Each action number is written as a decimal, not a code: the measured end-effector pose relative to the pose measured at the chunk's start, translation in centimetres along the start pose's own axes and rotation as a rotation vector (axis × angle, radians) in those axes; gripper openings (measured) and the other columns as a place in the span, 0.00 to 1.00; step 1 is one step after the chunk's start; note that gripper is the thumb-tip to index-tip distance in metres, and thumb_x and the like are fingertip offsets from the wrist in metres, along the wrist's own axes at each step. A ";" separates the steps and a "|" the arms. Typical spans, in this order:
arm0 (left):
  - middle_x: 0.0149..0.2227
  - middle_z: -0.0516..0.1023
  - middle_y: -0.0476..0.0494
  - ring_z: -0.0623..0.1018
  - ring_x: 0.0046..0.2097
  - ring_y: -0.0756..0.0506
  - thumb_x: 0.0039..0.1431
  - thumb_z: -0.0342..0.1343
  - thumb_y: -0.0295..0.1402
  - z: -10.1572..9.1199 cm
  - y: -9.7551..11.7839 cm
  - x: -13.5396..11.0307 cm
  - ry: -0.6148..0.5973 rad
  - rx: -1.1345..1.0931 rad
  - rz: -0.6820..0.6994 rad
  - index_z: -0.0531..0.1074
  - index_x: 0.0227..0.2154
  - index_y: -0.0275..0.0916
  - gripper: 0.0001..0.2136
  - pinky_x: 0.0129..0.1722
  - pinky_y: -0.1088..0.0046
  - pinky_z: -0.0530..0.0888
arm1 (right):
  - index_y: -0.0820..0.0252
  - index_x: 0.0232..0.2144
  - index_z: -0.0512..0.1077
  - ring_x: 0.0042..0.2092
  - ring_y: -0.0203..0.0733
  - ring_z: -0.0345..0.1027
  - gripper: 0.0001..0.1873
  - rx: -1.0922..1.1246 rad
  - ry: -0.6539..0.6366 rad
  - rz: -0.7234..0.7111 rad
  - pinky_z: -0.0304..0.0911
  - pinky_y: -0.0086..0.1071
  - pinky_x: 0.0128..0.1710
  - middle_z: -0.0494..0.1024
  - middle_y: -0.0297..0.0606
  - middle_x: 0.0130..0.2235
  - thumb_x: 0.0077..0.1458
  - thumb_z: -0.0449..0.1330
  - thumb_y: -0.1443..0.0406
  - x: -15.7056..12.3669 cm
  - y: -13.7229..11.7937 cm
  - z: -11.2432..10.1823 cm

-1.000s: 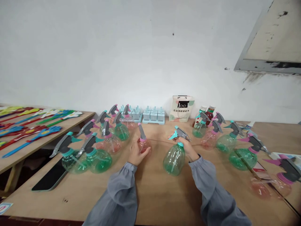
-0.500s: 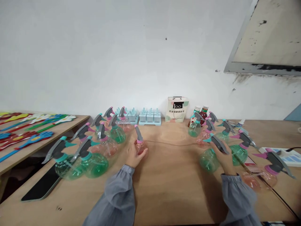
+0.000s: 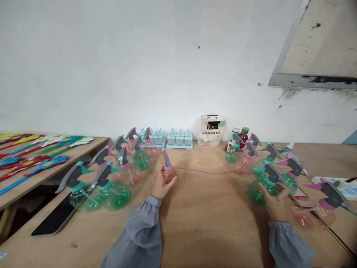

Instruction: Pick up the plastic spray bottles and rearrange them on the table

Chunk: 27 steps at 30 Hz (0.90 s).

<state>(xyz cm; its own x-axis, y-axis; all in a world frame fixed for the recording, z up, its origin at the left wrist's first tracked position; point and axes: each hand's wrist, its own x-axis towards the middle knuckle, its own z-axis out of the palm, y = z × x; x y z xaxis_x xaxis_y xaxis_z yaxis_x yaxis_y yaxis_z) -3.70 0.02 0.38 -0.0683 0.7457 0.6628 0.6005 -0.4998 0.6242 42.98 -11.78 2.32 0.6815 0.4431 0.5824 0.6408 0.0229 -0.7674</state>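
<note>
My left hand (image 3: 161, 185) is wrapped round the body of a pink spray bottle (image 3: 170, 174) with a grey trigger head, upright at the table's middle. To the right, my right hand (image 3: 275, 203) has thumb and fingers apart at the near side of a green spray bottle (image 3: 255, 191), whose head is grey and teal. Whether the fingertips touch that bottle I cannot tell. Just beyond this hand stands another green spray bottle (image 3: 290, 181) with a pink collar. Nearer the right edge is a pink spray bottle (image 3: 325, 214).
More spray bottles (image 3: 115, 195) stand in a group on the left, beside a black phone (image 3: 54, 217). Along the wall are light-blue popsicle molds (image 3: 180, 139), a paper bag (image 3: 212, 130) and red-filled bottles (image 3: 244, 134). Colourful hand-shaped clappers (image 3: 46, 163) lie on the left table.
My right hand has come off the green bottle's trigger head and moved lower, its fingers spreading. That bottle's head now shows fully. My left hand still holds the pink bottle.
</note>
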 end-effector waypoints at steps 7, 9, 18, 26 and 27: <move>0.52 0.75 0.31 0.77 0.54 0.33 0.53 0.63 0.48 0.1 0.1 0.0 0.021 0.039 0.029 0.60 0.57 0.38 0.33 0.55 0.49 0.73 | 0.63 0.50 0.65 0.49 0.61 0.69 0.51 -0.030 0.145 0.010 0.66 0.57 0.51 0.71 0.55 0.48 0.37 0.60 0.30 0.5 0.5 1.7; 0.52 0.75 0.31 0.78 0.54 0.33 0.52 0.63 0.47 0.0 0.2 0.0 0.024 0.042 0.023 0.60 0.57 0.38 0.33 0.54 0.49 0.73 | 0.64 0.54 0.64 0.52 0.62 0.68 0.52 -0.059 0.129 -0.037 0.63 0.58 0.55 0.70 0.56 0.50 0.41 0.58 0.31 0.7 0.5 2.1; 0.53 0.75 0.30 0.77 0.56 0.32 0.52 0.63 0.47 -0.1 0.2 0.0 -0.007 0.032 -0.010 0.60 0.57 0.37 0.33 0.56 0.47 0.72 | 0.69 0.56 0.65 0.58 0.67 0.63 0.55 -0.094 0.101 -0.065 0.58 0.62 0.59 0.70 0.62 0.54 0.43 0.57 0.30 0.3 0.4 2.4; 0.53 0.75 0.32 0.77 0.55 0.34 0.52 0.63 0.47 -0.1 0.9 0.0 -0.008 -0.027 -0.019 0.60 0.56 0.38 0.33 0.56 0.49 0.73 | 0.70 0.57 0.63 0.59 0.68 0.62 0.56 -0.092 0.093 -0.072 0.57 0.63 0.59 0.68 0.63 0.54 0.44 0.55 0.29 0.5 -0.1 2.9; 0.52 0.75 0.33 0.77 0.55 0.34 0.52 0.63 0.48 0.0 1.0 -0.1 -0.010 -0.042 -0.023 0.60 0.56 0.38 0.33 0.56 0.50 0.72 | 0.71 0.58 0.61 0.60 0.69 0.60 0.57 -0.087 0.111 -0.077 0.56 0.64 0.59 0.67 0.65 0.55 0.44 0.56 0.29 0.3 -0.3 2.8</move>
<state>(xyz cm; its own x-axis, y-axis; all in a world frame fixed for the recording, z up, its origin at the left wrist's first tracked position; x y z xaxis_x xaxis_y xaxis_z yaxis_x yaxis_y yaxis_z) -3.06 -0.54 0.96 -0.0735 0.7614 0.6440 0.5645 -0.5006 0.6563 41.98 -9.18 1.98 0.6607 0.3414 0.6685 0.7177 -0.0264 -0.6958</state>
